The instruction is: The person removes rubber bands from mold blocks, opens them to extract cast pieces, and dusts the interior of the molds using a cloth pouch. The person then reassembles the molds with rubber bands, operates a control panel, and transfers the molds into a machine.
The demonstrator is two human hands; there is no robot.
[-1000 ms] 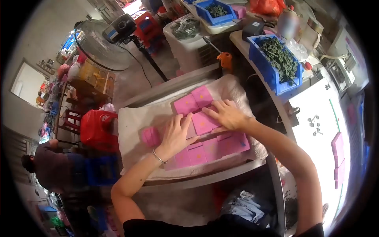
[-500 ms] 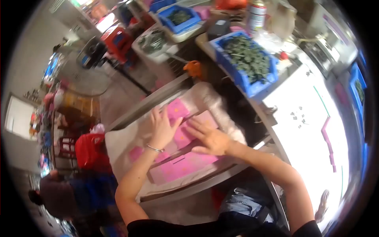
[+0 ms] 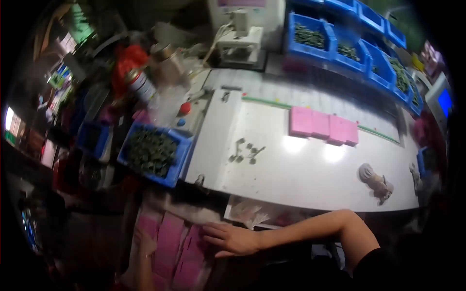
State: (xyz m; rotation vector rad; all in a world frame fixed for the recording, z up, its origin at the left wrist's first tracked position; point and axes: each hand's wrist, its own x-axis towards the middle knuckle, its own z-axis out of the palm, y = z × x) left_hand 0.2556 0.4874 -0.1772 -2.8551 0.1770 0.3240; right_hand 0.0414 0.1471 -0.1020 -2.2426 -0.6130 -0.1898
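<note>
Rows of pink packets (image 3: pixel 167 242) lie in a cloth-lined drawer or tray below the worktop at the lower left. My right hand (image 3: pixel 233 238) rests over the right-hand row with its fingers stretched out and holds nothing. On the left row lies my left hand (image 3: pixel 144 241), dim and slightly blurred, its fingers appearing extended on the pink surface. Pale lining (image 3: pixel 194 209) shows at the far end of the packets. More pink packets (image 3: pixel 323 126) stand side by side on the white worktop (image 3: pixel 291 179), out of reach of both hands.
A blue bin (image 3: pixel 179 155) full of small dark green pieces stands left of the worktop. Several small dark pieces (image 3: pixel 250 151) and a crumpled greyish item (image 3: pixel 374 182) lie on it. Blue bins (image 3: pixel 310 36) line the back right. A spray can (image 3: pixel 141 85) stands back left.
My view has swung to the right, bringing the worktop and its pink packets into the middle. Both hands remain at the packets in the drawer, now low and left in view.
</note>
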